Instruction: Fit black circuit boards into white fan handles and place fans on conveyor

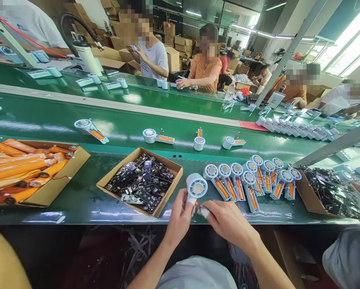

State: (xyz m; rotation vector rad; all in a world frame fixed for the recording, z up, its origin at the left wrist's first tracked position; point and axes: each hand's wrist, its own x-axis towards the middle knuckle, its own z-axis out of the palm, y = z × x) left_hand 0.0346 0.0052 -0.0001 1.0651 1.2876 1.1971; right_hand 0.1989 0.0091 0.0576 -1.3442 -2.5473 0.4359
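Observation:
My left hand point(180, 218) grips the neck of a small white fan head point(197, 188) with a round grille, held upright over the near edge of the green bench. My right hand point(225, 220) pinches a small part with thin wires point(201, 210) just below the fan head, fingertips touching the left hand's. To the left of my hands is a cardboard box of black circuit boards point(140, 182). A cluster of several white fan units with orange batteries point(252, 178) lies to the right.
A box of orange battery cells point(26, 170) sits at far left. Single fan units point(156, 137) lie along the green conveyor belt point(47, 120). Another box of boards point(327, 192) is at right. Other people work across the belt; cartons are stacked behind them.

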